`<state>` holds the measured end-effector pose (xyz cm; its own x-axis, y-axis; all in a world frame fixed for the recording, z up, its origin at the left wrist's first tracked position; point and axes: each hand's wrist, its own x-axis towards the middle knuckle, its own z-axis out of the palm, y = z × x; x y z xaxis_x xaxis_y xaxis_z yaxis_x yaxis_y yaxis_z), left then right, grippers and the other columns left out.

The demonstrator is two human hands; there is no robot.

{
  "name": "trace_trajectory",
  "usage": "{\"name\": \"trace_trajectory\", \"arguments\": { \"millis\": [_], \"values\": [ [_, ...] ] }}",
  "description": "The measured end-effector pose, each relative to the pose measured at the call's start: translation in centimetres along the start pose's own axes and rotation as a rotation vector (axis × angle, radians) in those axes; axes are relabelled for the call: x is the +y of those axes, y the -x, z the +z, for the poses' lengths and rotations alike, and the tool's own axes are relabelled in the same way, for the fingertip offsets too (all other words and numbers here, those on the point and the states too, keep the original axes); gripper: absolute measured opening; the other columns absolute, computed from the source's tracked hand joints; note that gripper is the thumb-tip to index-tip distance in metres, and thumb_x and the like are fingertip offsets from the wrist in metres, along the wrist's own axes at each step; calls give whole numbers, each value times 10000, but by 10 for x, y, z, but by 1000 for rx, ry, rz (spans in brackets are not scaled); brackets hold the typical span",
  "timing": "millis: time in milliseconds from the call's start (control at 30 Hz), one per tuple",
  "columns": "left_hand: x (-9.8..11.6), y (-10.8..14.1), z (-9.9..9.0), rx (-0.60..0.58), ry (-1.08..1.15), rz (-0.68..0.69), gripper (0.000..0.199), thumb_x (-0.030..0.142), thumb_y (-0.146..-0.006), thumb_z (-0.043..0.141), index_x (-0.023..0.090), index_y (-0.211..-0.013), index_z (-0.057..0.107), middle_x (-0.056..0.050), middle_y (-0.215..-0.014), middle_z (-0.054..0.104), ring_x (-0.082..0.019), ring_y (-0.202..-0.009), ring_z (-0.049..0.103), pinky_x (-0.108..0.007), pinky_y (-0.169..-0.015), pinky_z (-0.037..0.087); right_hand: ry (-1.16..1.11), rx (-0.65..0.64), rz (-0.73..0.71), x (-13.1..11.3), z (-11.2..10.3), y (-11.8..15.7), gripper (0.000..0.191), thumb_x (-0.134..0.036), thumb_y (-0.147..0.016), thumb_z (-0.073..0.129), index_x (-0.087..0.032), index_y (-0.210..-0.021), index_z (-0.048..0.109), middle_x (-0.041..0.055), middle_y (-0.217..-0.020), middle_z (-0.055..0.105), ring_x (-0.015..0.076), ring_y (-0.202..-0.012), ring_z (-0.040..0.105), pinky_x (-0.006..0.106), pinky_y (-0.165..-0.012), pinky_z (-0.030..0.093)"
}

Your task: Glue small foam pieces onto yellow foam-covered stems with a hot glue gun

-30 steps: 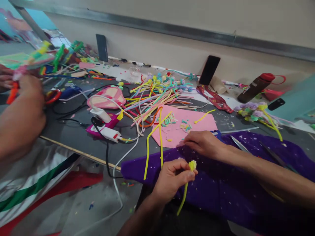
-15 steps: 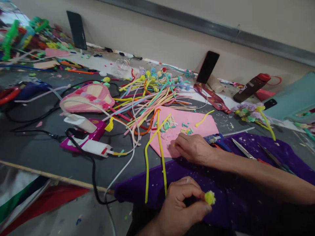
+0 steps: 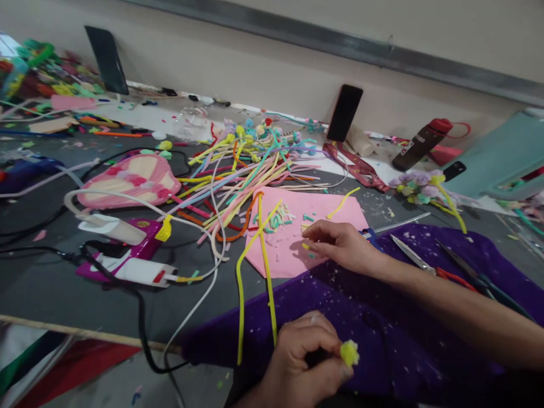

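My left hand [image 3: 304,362] pinches a small fluffy yellow piece [image 3: 349,353] between thumb and forefinger, low over the purple cloth [image 3: 365,317]. Over the right part of the pink sheet [image 3: 289,255], my right hand [image 3: 340,243] has thumb and fingers slightly apart, close to a tiny yellow bit [image 3: 305,246]. Whether the fingertips touch that bit is unclear. Small green and pale cut pieces [image 3: 278,218] are scattered on the sheet. Two long yellow fuzzy stems [image 3: 267,266] cross its left side and hang over the cloth; a shorter yellow stem [image 3: 343,203] lies at its upper right.
Scissors [image 3: 412,255] lie on the cloth at right. Behind the sheet spreads a pile of coloured stems [image 3: 255,164]. White chargers [image 3: 144,273] and cables occupy the left. A phone [image 3: 345,112] leans on the wall, a bottle [image 3: 420,144] to its right.
My right hand has opened its fingers slightly and risen a little from the sheet. The view has shifted so things sit further left. My left hand still pinches the yellow piece.
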<state>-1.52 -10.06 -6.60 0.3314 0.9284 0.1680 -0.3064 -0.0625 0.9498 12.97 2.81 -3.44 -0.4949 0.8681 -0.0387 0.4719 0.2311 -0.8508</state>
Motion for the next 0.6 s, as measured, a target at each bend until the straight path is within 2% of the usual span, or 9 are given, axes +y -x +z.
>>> {"name": "trace_trajectory", "arguments": {
  "millis": [133, 233, 433, 533, 600],
  "values": [
    [-2, 1, 0, 71, 81, -107, 92, 91, -648, 652, 173, -664, 692, -38, -617, 599, -144, -646, 535, -265, -608, 403, -207, -30, 32, -6, -7, 10, 212, -259, -780, 565, -176, -974, 584, -6, -741, 573, 78, -583, 496, 206, -528, 399],
    [-5, 1, 1, 207, 188, -188, 46, 140, -661, 655, 167, -631, 676, -31, -630, 595, -129, -643, 522, -242, -591, 398, -360, -64, 70, -15, -10, 21, 228, -259, -774, 572, -172, -985, 572, -20, -701, 555, 66, -547, 500, 191, -496, 394],
    [-2, -9, 5, 469, 403, -320, 151, 279, -647, 686, 158, -732, 654, 1, -554, 579, -86, -491, 498, -168, -396, 326, -601, -230, 194, -25, -14, 51, 291, -233, -758, 590, -182, -1041, 542, -15, -741, 566, 45, -486, 506, 160, -408, 323],
    [3, -14, 10, 515, 388, -335, 174, 271, -637, 702, 144, -744, 649, 0, -555, 594, -81, -468, 520, -154, -378, 331, -683, -307, 194, -23, -15, 63, 320, -217, -748, 601, -197, -1061, 534, -19, -751, 569, 48, -494, 521, 161, -417, 343],
    [6, -15, 15, 494, 355, -357, 179, 254, -636, 706, 135, -755, 645, -7, -567, 611, -79, -462, 531, -147, -375, 336, -701, -331, 184, -22, -16, 69, 349, -209, -738, 611, -198, -1076, 524, -20, -747, 575, 53, -497, 526, 163, -425, 361]
  ]
}}
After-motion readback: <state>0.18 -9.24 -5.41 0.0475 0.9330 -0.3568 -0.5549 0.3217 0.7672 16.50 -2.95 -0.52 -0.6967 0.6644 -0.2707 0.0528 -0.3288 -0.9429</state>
